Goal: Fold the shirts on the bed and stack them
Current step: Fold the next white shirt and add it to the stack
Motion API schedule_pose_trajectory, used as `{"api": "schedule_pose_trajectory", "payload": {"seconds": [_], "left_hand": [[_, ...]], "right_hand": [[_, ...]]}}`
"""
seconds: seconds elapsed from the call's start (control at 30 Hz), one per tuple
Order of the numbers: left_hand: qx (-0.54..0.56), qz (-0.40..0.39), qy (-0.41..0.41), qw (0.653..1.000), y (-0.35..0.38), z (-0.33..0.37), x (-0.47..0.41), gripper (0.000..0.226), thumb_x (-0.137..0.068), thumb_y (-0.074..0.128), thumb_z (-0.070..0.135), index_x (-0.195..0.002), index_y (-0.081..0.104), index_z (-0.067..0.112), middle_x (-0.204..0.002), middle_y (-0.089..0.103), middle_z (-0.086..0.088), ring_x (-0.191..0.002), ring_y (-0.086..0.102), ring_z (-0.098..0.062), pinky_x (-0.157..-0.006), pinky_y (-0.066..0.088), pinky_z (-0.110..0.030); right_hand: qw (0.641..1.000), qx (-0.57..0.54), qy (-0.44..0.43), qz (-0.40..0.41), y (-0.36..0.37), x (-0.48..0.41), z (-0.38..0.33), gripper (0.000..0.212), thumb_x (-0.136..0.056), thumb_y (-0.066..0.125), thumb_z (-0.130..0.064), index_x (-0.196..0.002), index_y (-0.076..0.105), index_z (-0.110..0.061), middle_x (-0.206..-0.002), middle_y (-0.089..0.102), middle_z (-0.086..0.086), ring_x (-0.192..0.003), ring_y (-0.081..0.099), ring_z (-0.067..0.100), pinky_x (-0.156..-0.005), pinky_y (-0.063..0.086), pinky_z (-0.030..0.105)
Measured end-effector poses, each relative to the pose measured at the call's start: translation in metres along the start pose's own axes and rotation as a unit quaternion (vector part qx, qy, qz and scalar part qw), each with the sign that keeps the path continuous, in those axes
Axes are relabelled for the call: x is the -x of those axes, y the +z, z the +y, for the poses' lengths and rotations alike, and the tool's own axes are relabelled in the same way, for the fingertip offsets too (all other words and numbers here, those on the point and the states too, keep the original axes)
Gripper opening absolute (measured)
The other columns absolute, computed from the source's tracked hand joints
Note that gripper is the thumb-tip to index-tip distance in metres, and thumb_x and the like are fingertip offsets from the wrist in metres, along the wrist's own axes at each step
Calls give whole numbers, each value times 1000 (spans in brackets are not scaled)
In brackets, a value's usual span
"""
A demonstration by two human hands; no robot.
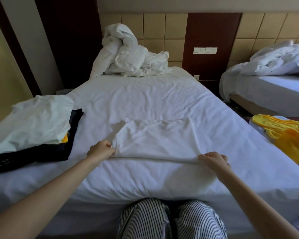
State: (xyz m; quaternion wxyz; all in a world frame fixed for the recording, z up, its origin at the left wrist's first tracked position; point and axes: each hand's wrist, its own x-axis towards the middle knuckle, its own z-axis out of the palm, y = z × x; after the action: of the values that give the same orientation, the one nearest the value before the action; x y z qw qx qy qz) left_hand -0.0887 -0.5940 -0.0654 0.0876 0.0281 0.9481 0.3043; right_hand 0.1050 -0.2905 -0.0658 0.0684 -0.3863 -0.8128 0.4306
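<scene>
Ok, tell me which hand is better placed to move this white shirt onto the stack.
Left, probably. The left hand pinches the white shirt at the corner nearest the stack, which lies at the left of the bed. The right hand holds the opposite end, farther away.

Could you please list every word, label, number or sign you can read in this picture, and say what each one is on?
No text can be read.
Dark garment under the left stack: a faint outlined mark, too blurred to read.
Wall switch panel: tiny marks, too small to read.
</scene>
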Motion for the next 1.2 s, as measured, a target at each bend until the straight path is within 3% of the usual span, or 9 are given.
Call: {"api": "schedule_pose_trajectory", "payload": {"seconds": [0.07, 0.13, 0.33, 0.43, 0.6, 0.8, 1.03, 1.13, 1.2], "left_hand": [[-92, 31, 42, 994, -5, 21, 2, 31, -86, 50, 27, -116, 55, 21, -118, 59, -4, -115, 48, -32, -89, 40, -32], [-143, 65, 103, 982, -4, 39, 5, 45, -89, 47, 28, -134, 45, 21, -129, 55, -7, -121, 43, -33, -94, 37, -33], [-238, 18, 231, 943, 30, 85, -9, 48, -96, 38, 38, -142, 37, 26, -139, 49, -9, -128, 41, -30, -101, 36, -33], [-268, -24, 296, 916, 58, 101, -29, 53, -98, 34, 41, -148, 23, 29, -155, 23, -7, -141, 22, -27, -112, 23, -37], [-257, -5, 345, 903, 104, 110, -62, 54, -98, 18, 49, -149, 21, 32, -159, 12, 1, -145, 11, -17, -116, 2, -42], [-262, 10, 244, 934, 89, 85, -130, 48, -94, 21, 61, -141, 24, 50, -155, 16, 17, -144, 10, -14, -110, 4, -63], [-216, 34, 205, 954, 92, 79, -144, 45, -94, 25, 60, -137, 32, 51, -152, 23, 16, -142, 14, -14, -109, 10, -61], [-210, 130, 222, 943, 97, 75, -132, 43, -96, 29, 46, -134, 47, 37, -146, 41, 6, -137, 32, -18, -108, 10, -61], [-157, 216, 273, 924, 95, 71, -119, 46, -85, 32, 32, -113, 67, 21, -120, 65, -4, -115, 57, -25, -100, 28, -61]], "right_hand": [[999, 50, 1, 3, -3, -9, -10, 34, -86, 50, -44, -93, 64, -14, -83, 44, 4, -122, 29, 27, -96, 25, 34], [993, 101, -43, 33, -4, -23, -18, 37, -91, 47, -40, -114, 58, -13, -107, 54, 7, -128, 26, 25, -99, 25, 36], [950, 231, -207, 26, 14, -56, -61, 48, -92, 48, -41, -136, 42, -21, -134, 51, 3, -134, 30, 23, -105, 24, 34], [907, 297, -296, -35, 40, -72, -77, 51, -95, 43, -42, -143, 34, -27, -141, 44, 2, -138, 27, 19, -108, 20, 33], [876, 333, -347, -24, 86, -116, -82, 51, -98, 32, -45, -146, 22, -33, -155, 19, -11, -144, 7, 13, -114, 6, 34], [907, 313, -282, 5, 84, -170, -68, 48, -95, 27, -54, -142, 26, -44, -155, 18, -13, -143, 11, 11, -116, 1, 41], [905, 301, -296, 50, 87, -172, -61, 45, -97, 28, -48, -142, 29, -40, -153, 23, -10, -142, 13, 12, -113, 3, 37], [906, 286, -305, 70, 85, -164, -57, 52, -96, 20, -47, -146, 25, -35, -156, 16, -7, -144, 9, 14, -115, 1, 35], [890, 277, -345, 108, 84, -153, -52, 65, -86, 10, -48, -147, 23, -29, -156, 17, -4, -144, 14, 17, -113, 3, 33]]}}
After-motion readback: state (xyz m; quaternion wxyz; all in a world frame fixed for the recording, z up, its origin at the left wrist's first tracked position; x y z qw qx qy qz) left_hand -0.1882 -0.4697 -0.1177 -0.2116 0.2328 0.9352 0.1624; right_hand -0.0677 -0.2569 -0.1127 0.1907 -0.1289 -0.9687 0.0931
